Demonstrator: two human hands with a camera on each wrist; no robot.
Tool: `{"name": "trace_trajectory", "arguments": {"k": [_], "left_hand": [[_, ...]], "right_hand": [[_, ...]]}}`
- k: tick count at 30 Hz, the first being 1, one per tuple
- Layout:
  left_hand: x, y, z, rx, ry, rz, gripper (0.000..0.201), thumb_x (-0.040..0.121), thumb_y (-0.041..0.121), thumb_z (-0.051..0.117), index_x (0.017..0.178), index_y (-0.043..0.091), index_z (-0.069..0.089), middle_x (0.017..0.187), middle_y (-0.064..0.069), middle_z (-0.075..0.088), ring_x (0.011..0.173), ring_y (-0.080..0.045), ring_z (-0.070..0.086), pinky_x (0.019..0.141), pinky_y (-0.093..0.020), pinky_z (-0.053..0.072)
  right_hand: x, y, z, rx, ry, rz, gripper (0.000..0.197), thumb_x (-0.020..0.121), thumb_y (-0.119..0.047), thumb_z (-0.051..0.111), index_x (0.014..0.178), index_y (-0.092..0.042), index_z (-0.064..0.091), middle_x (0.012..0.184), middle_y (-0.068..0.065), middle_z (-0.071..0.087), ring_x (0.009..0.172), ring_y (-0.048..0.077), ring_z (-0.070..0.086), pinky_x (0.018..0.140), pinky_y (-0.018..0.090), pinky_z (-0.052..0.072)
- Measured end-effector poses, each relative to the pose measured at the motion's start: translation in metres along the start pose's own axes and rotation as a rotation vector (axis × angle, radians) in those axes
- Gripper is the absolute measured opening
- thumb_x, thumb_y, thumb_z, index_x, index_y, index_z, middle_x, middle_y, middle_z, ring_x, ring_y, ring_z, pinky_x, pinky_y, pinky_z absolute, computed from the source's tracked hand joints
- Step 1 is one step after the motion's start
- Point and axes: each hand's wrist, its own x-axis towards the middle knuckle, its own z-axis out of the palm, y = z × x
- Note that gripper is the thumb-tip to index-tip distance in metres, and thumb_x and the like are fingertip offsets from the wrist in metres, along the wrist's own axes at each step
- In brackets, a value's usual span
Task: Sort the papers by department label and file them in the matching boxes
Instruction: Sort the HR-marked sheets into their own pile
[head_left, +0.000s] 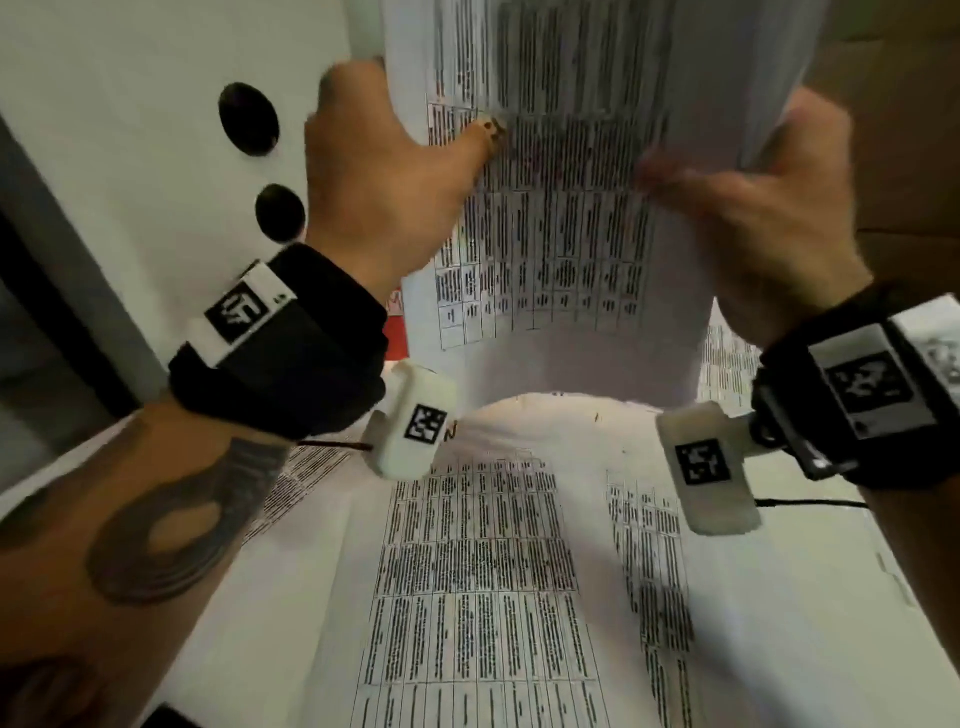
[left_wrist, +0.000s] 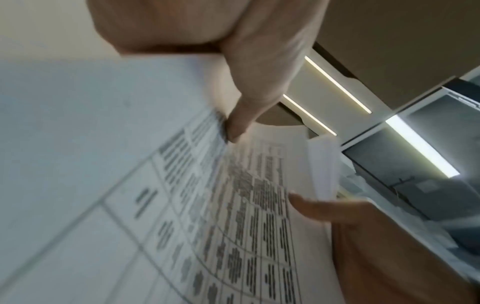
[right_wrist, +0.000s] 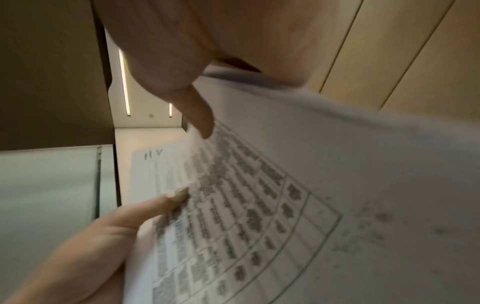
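Held-up printed sheet (head_left: 561, 218), raised upright above the loose papers (head_left: 493, 571) spread flat on the surface below. Gripped at the left edge by the left hand (head_left: 384, 171), thumb (head_left: 483, 136) laid across the printed table on the front, the other fingers curled behind and hidden. Gripped at the right edge by the right hand (head_left: 753, 208), blurred, thumb over the front, fingers wrapped behind. Lower edge of the sheet hanging free, curling toward the papers, a clear gap under it. Left of the sheet, a white panel (head_left: 156, 104) with two dark oval holes. Right of the sheet, a brown cardboard box (head_left: 904, 130), close to the right hand. Department label not readable.
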Motion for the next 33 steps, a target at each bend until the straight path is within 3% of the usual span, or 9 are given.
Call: {"name": "trace_trajectory", "arguments": {"k": [5,8,10,13,17,20,22,29,33], "left_hand": [[0.012,-0.012,-0.028,-0.308,-0.030,-0.014,0.047,0.088,0.055,0.073,0.114,0.016,0.071,0.093,0.028,0.072,0.092,0.009,0.067,0.086,-0.016,0.052],[0.009,-0.029,-0.043,-0.549,-0.142,-0.070,0.041,0.091,0.044,0.078,0.122,0.017,0.075,0.122,0.005,0.077,0.121,-0.022,0.071,0.107,-0.042,0.055],[0.000,-0.039,-0.044,-0.691,-0.165,-0.209,0.052,0.098,0.024,0.075,0.139,-0.003,0.061,0.143,-0.023,0.063,0.133,-0.040,0.062,0.113,-0.056,0.049],[-0.015,-0.041,-0.039,-0.802,-0.177,-0.344,0.048,0.104,0.008,0.062,0.146,-0.009,0.049,0.140,-0.023,0.065,0.131,-0.039,0.063,0.111,-0.055,0.051],[-0.025,-0.030,-0.029,-0.568,-0.172,-0.356,0.046,0.096,0.031,0.077,0.132,0.004,0.067,0.128,-0.014,0.073,0.121,-0.039,0.069,0.103,-0.056,0.057],[-0.028,-0.019,-0.021,-0.343,-0.222,-0.219,0.014,0.094,0.034,0.079,0.106,0.042,0.075,0.111,0.014,0.076,0.109,-0.010,0.073,0.099,-0.033,0.059],[-0.032,-0.008,-0.018,-0.342,-0.255,-0.185,0.039,0.095,0.022,0.078,0.091,0.061,0.075,0.095,0.029,0.074,0.099,0.005,0.070,0.092,-0.021,0.057],[-0.024,-0.004,-0.019,-0.656,-0.116,-0.189,0.035,0.086,0.010,0.082,0.119,0.007,0.073,0.120,-0.010,0.077,0.116,-0.035,0.073,0.101,-0.055,0.058],[-0.051,-0.036,-0.013,-0.656,-0.284,-0.396,0.068,0.085,0.020,0.086,0.144,0.002,0.057,0.132,-0.010,0.072,0.126,-0.030,0.068,0.108,-0.058,0.053]], "right_hand": [[0.011,-0.011,-0.012,-0.150,-0.053,0.037,0.016,0.086,-0.026,0.083,0.098,-0.027,0.072,0.100,-0.012,0.074,0.086,-0.002,0.074,0.069,0.023,0.063],[0.009,-0.002,-0.033,-0.072,-0.237,0.244,0.025,0.084,-0.021,0.083,0.106,-0.012,0.077,0.096,0.004,0.081,0.082,0.019,0.080,0.067,0.036,0.065],[0.002,0.005,-0.041,0.028,-0.395,0.332,0.025,0.078,-0.020,0.081,0.101,-0.010,0.079,0.097,0.012,0.080,0.080,0.027,0.078,0.066,0.037,0.063],[-0.013,0.013,-0.039,0.220,-0.551,0.461,0.029,0.077,-0.011,0.073,0.106,-0.008,0.075,0.106,0.015,0.079,0.097,0.029,0.077,0.079,0.039,0.063],[-0.023,0.019,-0.022,0.285,-0.436,0.452,0.034,0.086,0.012,0.066,0.117,-0.003,0.067,0.114,0.016,0.077,0.107,0.032,0.075,0.090,0.044,0.063],[-0.021,0.028,-0.014,0.265,-0.248,0.405,0.040,0.087,0.010,0.068,0.127,0.007,0.062,0.125,0.030,0.068,0.116,0.048,0.067,0.097,0.064,0.056],[-0.021,0.032,-0.008,0.287,-0.166,0.353,0.047,0.080,0.005,0.068,0.127,0.009,0.062,0.125,0.031,0.068,0.116,0.051,0.065,0.097,0.067,0.054],[-0.006,0.019,-0.006,0.344,-0.053,0.216,0.040,0.079,0.018,0.063,0.115,0.000,0.071,0.118,0.019,0.076,0.109,0.036,0.074,0.094,0.055,0.060],[-0.027,0.047,-0.012,0.205,-0.122,0.388,0.047,0.078,0.001,0.084,0.123,-0.001,0.069,0.114,0.011,0.078,0.105,0.028,0.076,0.096,0.050,0.060]]}}
